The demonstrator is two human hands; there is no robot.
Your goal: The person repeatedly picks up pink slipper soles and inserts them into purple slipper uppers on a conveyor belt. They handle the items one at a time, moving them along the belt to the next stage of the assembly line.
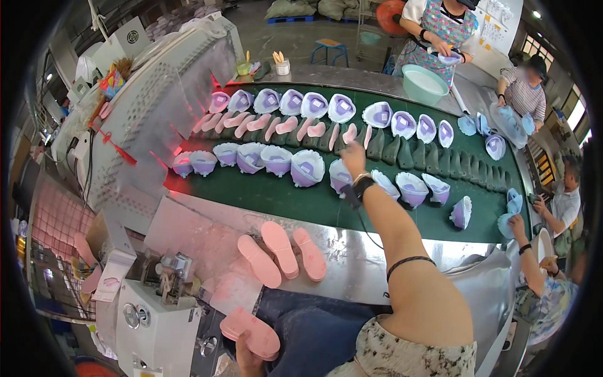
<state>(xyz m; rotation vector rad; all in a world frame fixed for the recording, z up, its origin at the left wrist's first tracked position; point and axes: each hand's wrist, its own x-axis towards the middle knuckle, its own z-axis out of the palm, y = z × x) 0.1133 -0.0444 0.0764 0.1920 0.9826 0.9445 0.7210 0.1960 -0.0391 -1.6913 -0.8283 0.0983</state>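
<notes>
While the right arm stretches out across the green belt (295, 204), the right hand (353, 157) hangs over the middle row, just beside a pink sole (349, 133) standing among dark shoe moulds (402, 152). The hand is seen from the back, so I cannot tell whether its fingers are spread or pinching anything. A dark watch band sits on the wrist and a thin black band circles the forearm.

The left hand (248, 359) is low at the bottom edge, near the lap, its fingers curled up around a stack of pink soles (250, 332), which it grips from underneath.

Three more pink soles (281, 251) lie side by side on the metal worktop (352, 264) in front of the belt, fanned out and touching one another.

On the belt, purple and white shoe uppers (308, 167) sit in a near row and in a far row, with pink soles and dark moulds lined up between them. A grey machine hood (157, 107) covers the belt's left end. A white machine with a round knob (151, 320) stands at lower left.

Other people work around the far and right side: one in a flowered apron (440, 28) holds an upper beside a pale green basin (424, 83), and another person's hand (516, 221) reaches onto the belt's right edge.
</notes>
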